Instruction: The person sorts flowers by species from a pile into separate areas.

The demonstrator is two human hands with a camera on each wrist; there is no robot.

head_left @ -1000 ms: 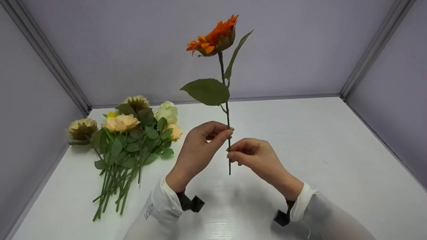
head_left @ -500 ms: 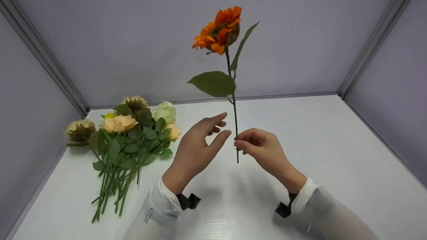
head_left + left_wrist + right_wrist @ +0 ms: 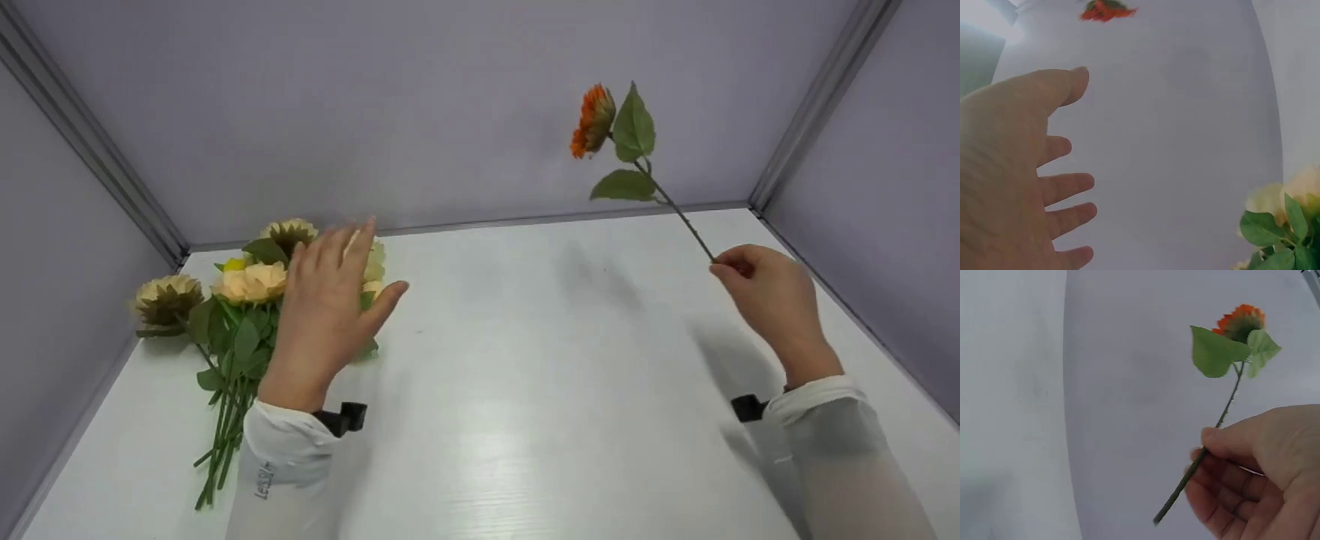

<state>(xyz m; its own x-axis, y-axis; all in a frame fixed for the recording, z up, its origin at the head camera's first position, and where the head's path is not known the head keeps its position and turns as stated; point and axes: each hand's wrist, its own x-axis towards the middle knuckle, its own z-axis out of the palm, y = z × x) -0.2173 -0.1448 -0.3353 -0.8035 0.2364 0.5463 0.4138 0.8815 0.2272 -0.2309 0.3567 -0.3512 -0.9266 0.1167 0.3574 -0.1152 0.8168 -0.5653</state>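
Note:
My right hand [image 3: 772, 300] pinches the lower stem of an orange sunflower [image 3: 594, 121] between thumb and fingertips, above the right side of the table. The stem tilts up to the left, with two green leaves below the bloom; in the right wrist view the stem's cut end [image 3: 1165, 509] juts out past the fingers. My left hand [image 3: 322, 315] is spread with straight fingers in front of the pile of flowers [image 3: 251, 283] at the left, covering part of it. Nothing is in its grasp; the left wrist view shows the fingers [image 3: 1069, 188] apart.
The pile holds cream, peach and pale green blooms with leafy stems, and a bit of yellow. Its stems [image 3: 221, 450] point toward the near edge of the white table [image 3: 487, 375]. Grey panels [image 3: 450, 112] enclose the table at the back and sides.
My left hand has let go of the sunflower's stem and moved left, fingers spreading, to the flower pile. My right hand has carried the sunflower to the right, and its stem now leans left.

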